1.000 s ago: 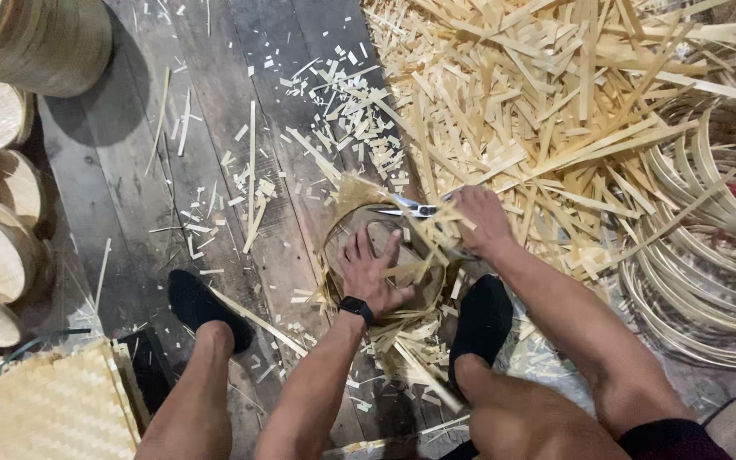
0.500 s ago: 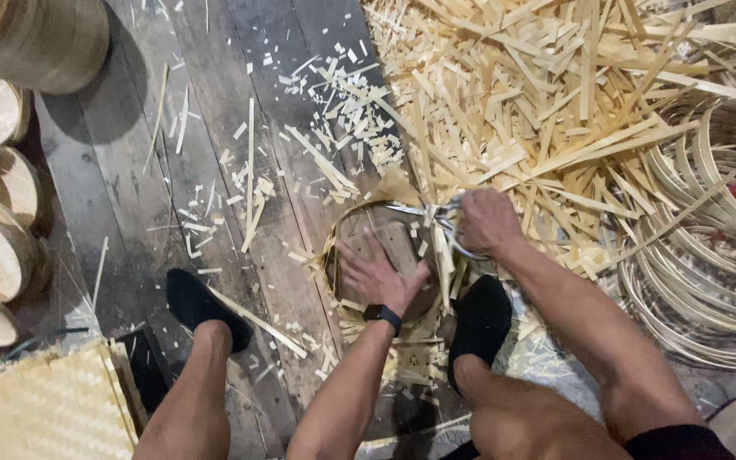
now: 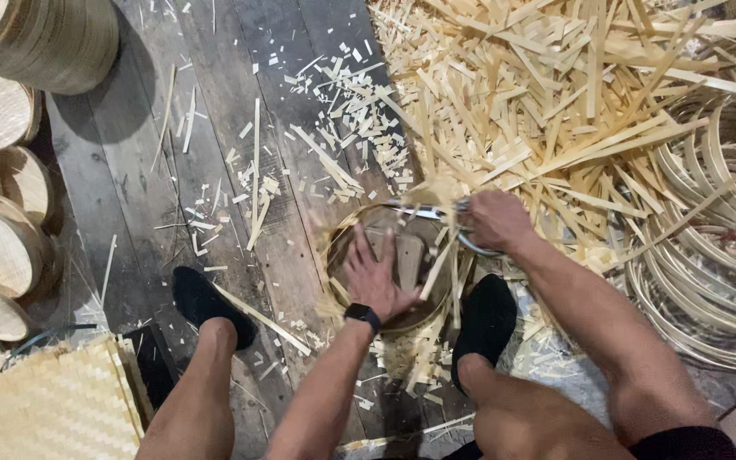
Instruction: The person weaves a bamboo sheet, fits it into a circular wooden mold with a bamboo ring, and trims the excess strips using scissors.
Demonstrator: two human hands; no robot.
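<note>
The left hand point(image 3: 378, 277) lies flat, fingers spread, pressing on a round bamboo tray point(image 3: 389, 264) on the wooden floor point(image 3: 155, 170) between the feet. The right hand point(image 3: 491, 220) grips scissors point(image 3: 436, 213) at the tray's far rim, beside loose bamboo strips point(image 3: 555, 102).

Scissors point(image 3: 436, 213) blurred, grip unclear

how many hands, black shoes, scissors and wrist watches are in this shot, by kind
hands: 2, left hand flat on the round bamboo tray, right hand gripping the scissors
black shoes: 2, one on the left, one on the right
scissors: 1
wrist watches: 1, black watch on the left wrist
total: 6
</note>
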